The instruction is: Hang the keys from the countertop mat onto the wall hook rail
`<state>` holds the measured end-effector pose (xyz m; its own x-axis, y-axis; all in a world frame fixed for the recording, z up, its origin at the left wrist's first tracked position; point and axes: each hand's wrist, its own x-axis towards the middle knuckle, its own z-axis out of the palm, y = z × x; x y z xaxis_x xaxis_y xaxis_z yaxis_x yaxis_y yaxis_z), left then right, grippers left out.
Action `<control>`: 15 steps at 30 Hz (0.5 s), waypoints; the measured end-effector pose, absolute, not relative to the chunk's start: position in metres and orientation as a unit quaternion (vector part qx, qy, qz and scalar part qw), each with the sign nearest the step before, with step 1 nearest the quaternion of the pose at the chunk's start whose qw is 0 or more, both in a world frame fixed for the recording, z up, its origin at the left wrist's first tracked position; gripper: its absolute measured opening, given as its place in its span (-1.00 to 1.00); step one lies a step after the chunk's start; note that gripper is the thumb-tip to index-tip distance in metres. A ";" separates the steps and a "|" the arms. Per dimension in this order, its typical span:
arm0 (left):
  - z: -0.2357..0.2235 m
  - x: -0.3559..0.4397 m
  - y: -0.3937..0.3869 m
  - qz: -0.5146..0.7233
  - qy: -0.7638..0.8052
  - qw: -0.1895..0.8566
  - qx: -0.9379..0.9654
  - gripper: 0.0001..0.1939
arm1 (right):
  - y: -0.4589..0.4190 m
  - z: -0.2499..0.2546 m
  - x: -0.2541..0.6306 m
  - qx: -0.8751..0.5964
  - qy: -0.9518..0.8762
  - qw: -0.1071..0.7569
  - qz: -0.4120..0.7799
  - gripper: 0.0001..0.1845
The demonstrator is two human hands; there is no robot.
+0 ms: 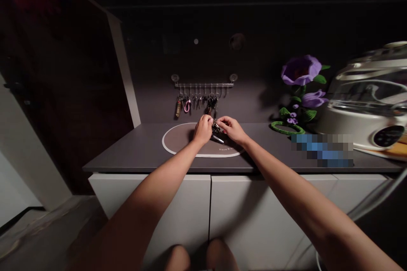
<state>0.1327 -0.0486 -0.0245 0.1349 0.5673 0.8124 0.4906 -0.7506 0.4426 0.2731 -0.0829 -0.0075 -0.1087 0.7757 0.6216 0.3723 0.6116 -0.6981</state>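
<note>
Both of my hands meet above an oval mat (178,139) on the dark countertop. A small bunch of keys (217,131) is between them, with one silver piece hanging down toward the mat. My left hand (203,128) is closed on the bunch from the left. From the right, my right hand (231,128) pinches at its top with thumb and fingers. Just behind my hands, a clear hook rack (204,85) on the wall carries several hanging keys, a pink loop (187,105) and a brownish key tag (178,108).
At the right stand purple artificial flowers (302,71) with a green ring base (288,128), and a large white appliance (356,118) with a clear cover. A blurred-out blue patch lies before them. White cabinet doors (178,203) are under the countertop (133,146). A dark door is at left.
</note>
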 end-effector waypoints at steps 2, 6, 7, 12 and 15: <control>-0.025 0.132 -0.048 0.558 0.353 0.032 0.750 -0.87 | -0.082 -0.003 0.272 -0.400 -0.723 0.536 0.172 -0.71; -0.025 0.129 -0.046 0.564 0.366 0.023 0.740 -0.84 | -0.080 0.010 0.273 -0.402 -0.721 0.546 0.144 -0.74; -0.025 0.129 -0.045 0.566 0.370 0.023 0.736 -0.83 | -0.079 0.014 0.273 -0.403 -0.720 0.547 0.139 -0.74; -0.025 0.127 -0.043 0.569 0.387 0.029 0.725 -0.81 | -0.069 0.033 0.274 -0.414 -0.714 0.548 0.132 -0.74; -0.025 0.128 -0.042 0.567 0.393 0.033 0.723 -0.80 | -0.063 0.043 0.275 -0.413 -0.716 0.546 0.134 -0.73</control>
